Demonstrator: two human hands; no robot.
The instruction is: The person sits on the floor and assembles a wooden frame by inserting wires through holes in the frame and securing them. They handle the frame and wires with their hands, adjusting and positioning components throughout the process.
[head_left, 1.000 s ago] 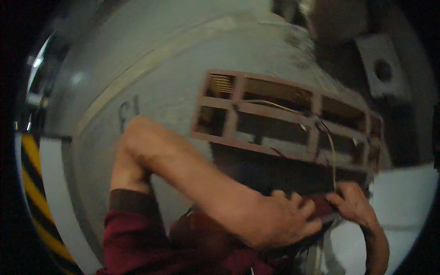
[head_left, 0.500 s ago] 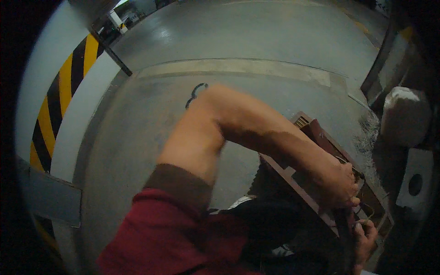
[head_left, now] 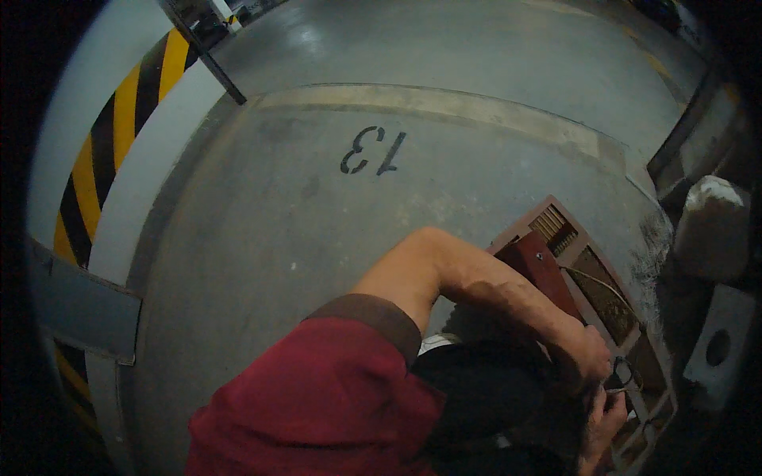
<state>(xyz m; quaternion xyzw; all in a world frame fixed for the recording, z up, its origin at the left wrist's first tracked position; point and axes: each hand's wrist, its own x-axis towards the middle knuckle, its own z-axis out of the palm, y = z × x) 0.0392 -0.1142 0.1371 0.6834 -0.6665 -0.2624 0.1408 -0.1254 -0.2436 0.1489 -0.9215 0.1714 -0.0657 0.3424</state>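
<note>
While the left hand point(head_left: 589, 355) is held by the near end of a red board point(head_left: 548, 274), its length is angled forward-left from there along a brown frame point(head_left: 573, 252); the right hand point(head_left: 607, 416) is placed farther back, neither grip being discernible.

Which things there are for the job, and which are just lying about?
In the job, it seems: left hand, right hand, brown compartmented frame, reddish-brown board, yellowish cord.

Just lying about, probably: white-topped block, pale slab with a round hole.
</note>
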